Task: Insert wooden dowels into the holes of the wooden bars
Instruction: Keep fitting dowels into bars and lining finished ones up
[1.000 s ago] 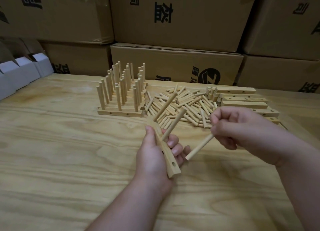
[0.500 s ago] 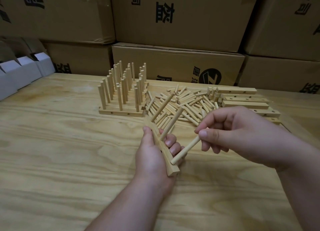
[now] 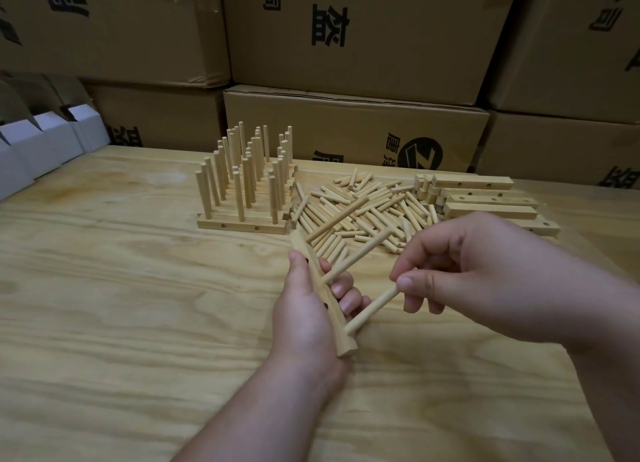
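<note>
Seating the third dowel [image 3: 371, 308] in the bar [image 3: 323, 297]: my left hand [image 3: 304, 318] grips the bar at 6 o'clock, my right hand [image 3: 460, 271] pinches the dowel's outer end at 4 o'clock. Its tip meets the lowest hole; next comes a straight push along its axis.

The pale plywood tabletop [image 3: 121, 306] shows broad swirling grain under a faint satin sheen. The short pale wooden bar [image 3: 320, 288] held at 6 o'clock is smooth, matt, unvarnished wood, like the 3 round wooden dowels [image 3: 370, 311] standing in it. The loose heap of pale dowels [image 3: 363, 212] toward 12 o'clock looks equally bare and matt. Behind, the brown corrugated cardboard cartons [image 3: 346, 129] are dull paper with black print. At 10 o'clock, small white card boxes [image 3: 52, 139] look smooth and matt.
</note>
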Tool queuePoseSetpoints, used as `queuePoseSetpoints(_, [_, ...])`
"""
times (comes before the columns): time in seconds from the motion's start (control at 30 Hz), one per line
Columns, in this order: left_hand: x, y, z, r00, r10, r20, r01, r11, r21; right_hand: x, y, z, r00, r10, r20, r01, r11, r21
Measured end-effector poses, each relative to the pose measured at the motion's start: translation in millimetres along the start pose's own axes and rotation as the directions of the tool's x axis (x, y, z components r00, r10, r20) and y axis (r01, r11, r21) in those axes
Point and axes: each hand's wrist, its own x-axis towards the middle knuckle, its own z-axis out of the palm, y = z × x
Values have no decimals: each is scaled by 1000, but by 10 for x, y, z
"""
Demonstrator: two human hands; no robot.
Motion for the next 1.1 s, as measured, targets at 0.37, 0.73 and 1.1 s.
queuePoseSetpoints(0.37, [-1,31,-8,997,31,-65,-35,998,-53,65,76,95,991,127,34,-128,992,8])
queuePoseSetpoints(0.73, [5,21,-26,999,45,-23,-46,997,-59,24,-12,91,997,66,28,-63,993,-99])
queuePoseSetpoints(1.1, [-3,-92,-3,986,132,100,-136,990,42,126,208,43,961,133,-243,-56,953,299])
